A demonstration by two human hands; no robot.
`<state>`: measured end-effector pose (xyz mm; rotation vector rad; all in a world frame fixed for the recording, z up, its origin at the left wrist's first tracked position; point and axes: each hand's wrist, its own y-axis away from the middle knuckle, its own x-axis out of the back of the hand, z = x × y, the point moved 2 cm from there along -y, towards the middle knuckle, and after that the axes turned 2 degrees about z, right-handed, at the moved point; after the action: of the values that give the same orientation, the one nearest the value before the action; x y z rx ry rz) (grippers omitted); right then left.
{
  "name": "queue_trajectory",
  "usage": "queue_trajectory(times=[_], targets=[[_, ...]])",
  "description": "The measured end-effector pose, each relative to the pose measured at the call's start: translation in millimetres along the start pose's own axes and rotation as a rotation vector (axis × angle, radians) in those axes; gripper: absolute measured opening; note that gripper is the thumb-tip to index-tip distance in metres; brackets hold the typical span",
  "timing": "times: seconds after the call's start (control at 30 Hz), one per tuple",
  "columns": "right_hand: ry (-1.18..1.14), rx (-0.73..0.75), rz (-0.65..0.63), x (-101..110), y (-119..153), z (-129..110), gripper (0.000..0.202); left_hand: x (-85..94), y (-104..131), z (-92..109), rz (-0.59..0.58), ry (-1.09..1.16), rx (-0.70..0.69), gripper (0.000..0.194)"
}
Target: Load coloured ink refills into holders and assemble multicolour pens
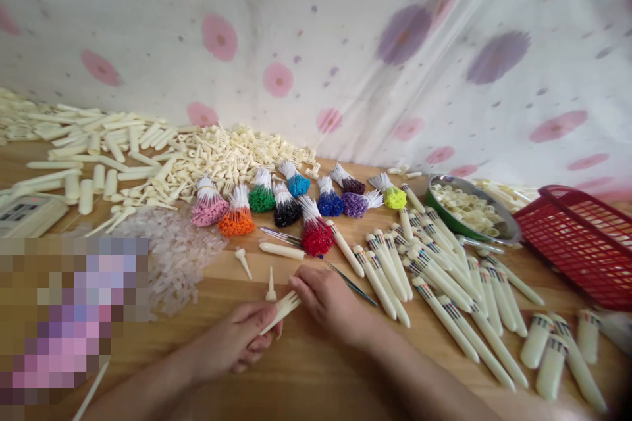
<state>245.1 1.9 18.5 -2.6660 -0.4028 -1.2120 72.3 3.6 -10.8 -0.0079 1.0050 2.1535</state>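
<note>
My left hand (249, 335) is closed around a cream slotted plastic piece (285, 309), which tilts up to the right. The fingers of my right hand (323, 299) are bent together at the slotted end of that piece; whether they pinch anything else is hidden. Just behind my hands stands a small cream pointed part (271, 286), with a similar pointed part (243, 263) lying farther left. A cream barrel (281, 250) lies behind them, below thin refills (284, 235). Tweezers (353, 284) rest to the right of my right hand.
Bundles of coloured refills (316, 230) stand across the middle. Clear small pieces (172, 256) and cream parts (222, 151) are heaped left. Multicolour pens (444, 276), a green-sided bowl (511, 237) and a red basket (577, 256) occupy the right. A patterned sheet (355, 66) hangs behind.
</note>
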Motion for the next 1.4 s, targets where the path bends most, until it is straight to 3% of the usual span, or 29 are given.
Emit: queue_trajectory(times=[0.07,0.2,0.27,0.33,0.4,0.47,0.53,0.6,0.63,0.67,0.7,0.73,0.8,0.83,0.9,0.97,1.07,1.13,1.17,1.23,1.3,1.33,1.4], targets=[[0.033,-0.004,0.028,-2,0,1,0.039,-0.1,3,3,-0.009,0.036,0.012,0.057],[0.042,0.297,0.090,-2,1,-3,0.041,-0.1,7,7,-0.163,0.139,0.121,0.054],[0.127,0.290,0.105,-6,-1,-4,0.046,-0.3,6,6,-0.164,0.086,0.118,0.055],[0.195,0.126,0.093,-10,-5,-2,0.048,0.6,4,4,0.005,-0.096,-0.032,0.051],[0.213,-0.020,0.058,-13,-7,0,0.049,1.5,3,6,0.239,-0.344,-0.292,0.042],[0.183,-0.029,0.059,-11,-6,-1,0.048,1.7,5,9,0.363,-0.482,-0.475,0.035],[0.156,0.126,0.121,-6,-4,-4,0.046,3.1,6,11,0.272,-0.403,-0.385,0.037],[0.178,0.346,0.179,-4,-1,-9,0.048,3.1,7,10,0.016,-0.211,-0.077,0.047],[0.207,0.409,0.188,-5,-1,-11,0.049,2.1,8,10,-0.117,-0.156,0.035,0.051],[0.232,0.394,0.180,-7,-2,-11,0.049,1.8,8,10,-0.174,-0.138,0.091,0.052],[0.244,0.314,0.164,-10,-4,-10,0.048,2.3,8,10,-0.153,-0.164,0.077,0.052],[0.243,0.200,0.145,-13,-6,-8,0.048,3.4,6,10,-0.053,-0.241,-0.001,0.049],[0.224,0.005,0.108,-18,-10,-4,0.046,4.4,4,12,0.229,-0.513,-0.291,0.037],[0.219,-0.040,0.095,-19,-11,-3,0.046,3.3,4,13,0.341,-0.649,-0.442,0.030],[0.216,-0.042,0.104,-17,-11,-2,0.046,1.1,5,14,0.439,-0.752,-0.588,0.023],[0.220,0.095,0.138,-12,-9,-4,0.046,1.5,6,14,0.357,-0.615,-0.493,0.028],[0.288,0.376,0.166,-8,-5,-10,0.048,1.0,8,11,0.013,-0.254,-0.083,0.047],[0.353,0.303,0.129,-12,-6,-10,0.046,0.2,7,9,-0.081,-0.163,0.024,0.051],[0.376,0.203,0.114,-14,-8,-9,0.045,0.6,6,9,-0.026,-0.187,-0.027,0.049],[0.397,0.038,0.095,-19,-12,-7,0.043,1.9,2,10,0.233,-0.364,-0.281,0.038],[0.393,-0.007,0.078,-20,-14,-7,0.043,0.0,0,10,0.454,-0.630,-0.498,0.027],[0.388,-0.013,0.067,-19,-15,-7,0.044,-1.1,0,10,0.512,-0.702,-0.556,0.023],[0.371,-0.007,0.066,-14,-14,-7,0.042,-1.5,2,10,0.475,-0.658,-0.512,0.024]])
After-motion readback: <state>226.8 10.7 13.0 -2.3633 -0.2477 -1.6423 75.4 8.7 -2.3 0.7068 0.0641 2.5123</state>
